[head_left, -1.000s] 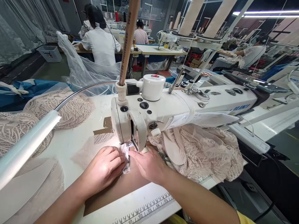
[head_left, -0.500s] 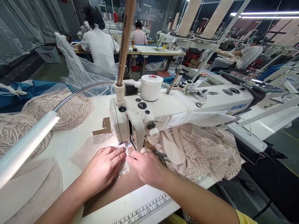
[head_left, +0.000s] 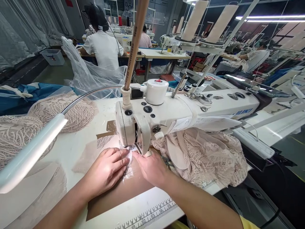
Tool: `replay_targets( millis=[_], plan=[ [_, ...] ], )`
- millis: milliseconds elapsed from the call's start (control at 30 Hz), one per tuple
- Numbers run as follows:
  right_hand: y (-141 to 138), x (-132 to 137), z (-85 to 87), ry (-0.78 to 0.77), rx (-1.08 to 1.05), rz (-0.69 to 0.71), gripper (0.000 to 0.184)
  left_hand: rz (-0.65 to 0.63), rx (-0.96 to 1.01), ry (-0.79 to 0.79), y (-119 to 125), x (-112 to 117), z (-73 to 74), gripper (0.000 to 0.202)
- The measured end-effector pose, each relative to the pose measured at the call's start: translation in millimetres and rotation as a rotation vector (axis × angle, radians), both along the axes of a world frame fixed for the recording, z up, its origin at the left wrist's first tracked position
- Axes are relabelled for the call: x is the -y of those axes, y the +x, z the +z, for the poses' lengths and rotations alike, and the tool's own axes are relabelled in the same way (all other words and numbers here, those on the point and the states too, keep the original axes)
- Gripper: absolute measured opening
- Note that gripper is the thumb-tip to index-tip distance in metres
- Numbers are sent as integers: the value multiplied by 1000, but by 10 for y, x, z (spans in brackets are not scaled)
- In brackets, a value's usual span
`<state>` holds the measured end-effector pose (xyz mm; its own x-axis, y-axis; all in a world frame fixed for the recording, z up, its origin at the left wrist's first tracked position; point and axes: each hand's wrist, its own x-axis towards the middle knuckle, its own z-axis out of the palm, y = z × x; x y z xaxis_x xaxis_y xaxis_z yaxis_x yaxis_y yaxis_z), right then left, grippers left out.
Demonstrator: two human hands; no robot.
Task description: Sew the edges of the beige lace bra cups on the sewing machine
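A white sewing machine (head_left: 181,111) spans the table, its needle head above a small piece of pale lace (head_left: 128,165). My left hand (head_left: 107,171) lies flat on the lace's left side, fingers stretched toward the needle. My right hand (head_left: 152,168) presses down on the lace's right side, just below the presser foot, fingers close together and partly hidden under the machine head. The lace lies on a brown sheet (head_left: 119,197) taped to the white table (head_left: 71,146).
Heaps of beige lace pieces lie at the left (head_left: 59,111) and behind the machine at the right (head_left: 209,156). A gooseneck lamp (head_left: 30,149) crosses the left foreground. A ruler strip (head_left: 152,213) runs along the near edge. Other people sit at machines beyond.
Both hands stay on the lace at the needle with barely any shift. The camera view has moved slightly.
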<state>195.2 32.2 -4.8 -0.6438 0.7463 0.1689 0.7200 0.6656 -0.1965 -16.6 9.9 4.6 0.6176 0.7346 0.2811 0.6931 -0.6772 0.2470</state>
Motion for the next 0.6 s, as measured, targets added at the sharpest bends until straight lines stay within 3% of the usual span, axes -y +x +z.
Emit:
replay_targets(
  millis=[100, 233, 600],
  plan=[
    [17, 4, 26, -13, -8, 43, 32, -57, 30, -14, -8, 13, 5, 24],
    [35, 20, 47, -47, 32, 135, 32, -40, 32, 11, 22, 22, -6, 24],
    [-46, -15, 67, -48, 74, 45, 33, 34, -34, 44, 36, -51, -23, 22]
  ],
)
